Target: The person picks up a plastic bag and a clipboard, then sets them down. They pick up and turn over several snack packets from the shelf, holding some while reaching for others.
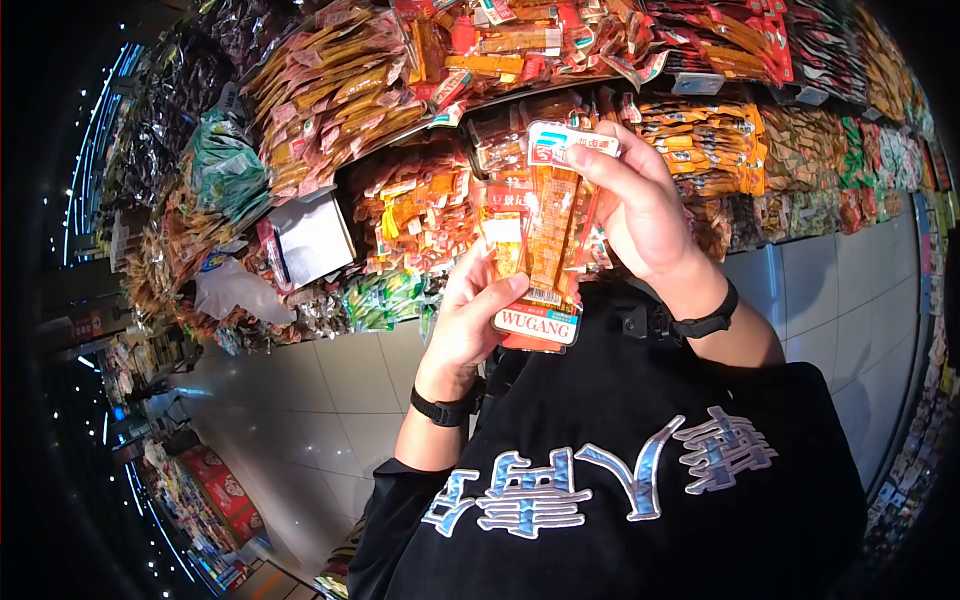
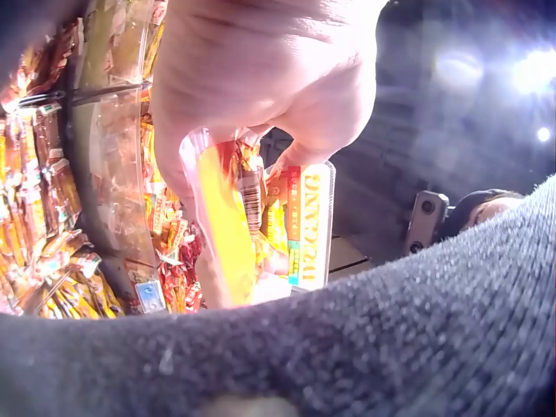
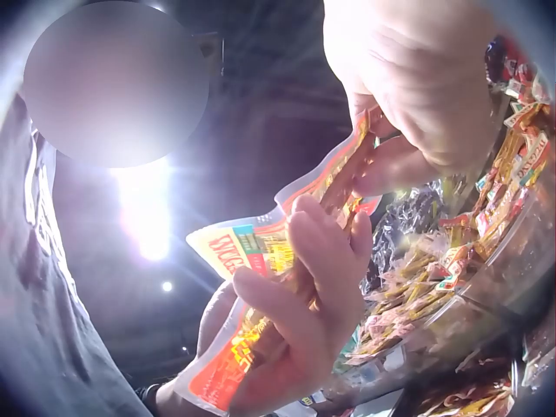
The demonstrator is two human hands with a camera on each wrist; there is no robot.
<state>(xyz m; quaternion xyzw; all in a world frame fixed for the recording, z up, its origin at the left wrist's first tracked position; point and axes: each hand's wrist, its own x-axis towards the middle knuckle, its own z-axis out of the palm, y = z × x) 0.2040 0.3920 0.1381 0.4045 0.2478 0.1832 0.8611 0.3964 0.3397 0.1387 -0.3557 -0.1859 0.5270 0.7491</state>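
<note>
your left hand (image 1: pixel 468 308) grips the lower ends of a wugang packet (image 1: pixel 550 230) and a red packet (image 1: pixel 508 205) behind it, thumb across the front; your right hand (image 1: pixel 645 205) pinches the wugang packet's top end. you hold both near the front edge of the display rack (image 2: pixel 113 174), before your black top (image 1: pixel 570 420).

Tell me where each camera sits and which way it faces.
Head: on the head, facing forward and down at the held packets; left hand, right hand and black top show.
Left wrist: on that wrist, facing the packets; the left hand shows.
Right wrist: on that wrist, facing the packets; both hands show.
Shared: head and left wrist both show WUGANG lettering.
</note>
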